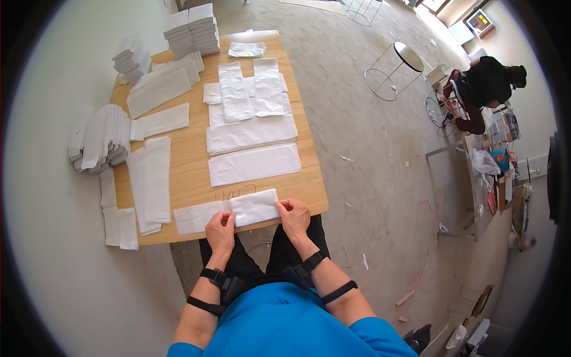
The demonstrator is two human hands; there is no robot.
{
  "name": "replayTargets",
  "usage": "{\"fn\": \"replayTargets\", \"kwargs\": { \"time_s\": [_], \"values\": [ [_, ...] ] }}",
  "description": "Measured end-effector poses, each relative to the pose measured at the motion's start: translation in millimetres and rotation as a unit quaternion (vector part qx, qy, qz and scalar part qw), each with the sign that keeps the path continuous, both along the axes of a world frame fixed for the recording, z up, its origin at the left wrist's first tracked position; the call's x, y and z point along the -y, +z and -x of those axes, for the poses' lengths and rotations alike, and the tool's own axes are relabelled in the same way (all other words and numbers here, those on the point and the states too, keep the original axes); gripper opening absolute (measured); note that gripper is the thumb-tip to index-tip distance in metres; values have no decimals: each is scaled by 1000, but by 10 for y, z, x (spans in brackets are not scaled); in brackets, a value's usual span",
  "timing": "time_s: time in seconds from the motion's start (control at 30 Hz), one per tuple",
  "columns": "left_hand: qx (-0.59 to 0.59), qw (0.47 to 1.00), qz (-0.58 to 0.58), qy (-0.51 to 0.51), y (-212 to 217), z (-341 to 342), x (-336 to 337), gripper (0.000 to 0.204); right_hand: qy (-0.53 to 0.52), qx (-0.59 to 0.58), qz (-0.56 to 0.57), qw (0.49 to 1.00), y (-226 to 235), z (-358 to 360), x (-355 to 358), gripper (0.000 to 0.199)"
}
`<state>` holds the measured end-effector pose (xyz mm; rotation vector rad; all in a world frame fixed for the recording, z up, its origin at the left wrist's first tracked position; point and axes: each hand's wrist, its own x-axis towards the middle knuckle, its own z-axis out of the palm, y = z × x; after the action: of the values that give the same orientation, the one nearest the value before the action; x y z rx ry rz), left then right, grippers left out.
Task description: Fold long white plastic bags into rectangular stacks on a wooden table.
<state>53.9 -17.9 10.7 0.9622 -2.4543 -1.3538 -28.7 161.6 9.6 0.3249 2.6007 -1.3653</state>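
At the table's near edge lies a folded white sheet [254,207], thin and slightly glossy; whether it is plastic or paper I cannot tell. My left hand [220,234] pinches its lower left corner. The fingers of my right hand [294,219] close on its right edge. To the left, a flat white strip [193,218] extends from beside the folded part; whether both are one piece is unclear. Just beyond my hands, a long white folded strip [256,165] lies crosswise, with more overlapping strips [251,135] behind it.
Stacks of folded white pieces [191,30] stand at the wooden table's [306,178] far left, and a leaning pile [101,138] sits at its left edge. A round stool [408,56] is on the floor to the right. Another person [488,83] sits by a cluttered table [473,178].
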Motion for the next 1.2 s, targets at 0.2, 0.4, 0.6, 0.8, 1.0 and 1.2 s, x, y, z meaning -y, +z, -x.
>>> {"fn": "replayTargets", "kwargs": {
  "time_s": [0.2,0.4,0.6,0.8,1.0,1.2],
  "values": [
    [3,1000,-7,-1,13,5,-3,16,1,16,7,1000,37,24,9,17],
    [10,1000,22,2,-6,29,-18,14,-11,11,-8,1000,-21,46,7,19],
    [-29,1000,3,10,31,-28,55,15,27,17,-13,999,-42,81,-2,24],
    [-53,970,89,218,61,-537,658,37,-18,-13,102,995,-58,-62,-461,23],
    [132,970,37,200,-68,-727,1137,27,23,14,153,988,321,-247,-472,16],
    [-108,976,35,188,663,-443,568,15,195,-129,197,952,893,-518,332,20]
  ]
}}
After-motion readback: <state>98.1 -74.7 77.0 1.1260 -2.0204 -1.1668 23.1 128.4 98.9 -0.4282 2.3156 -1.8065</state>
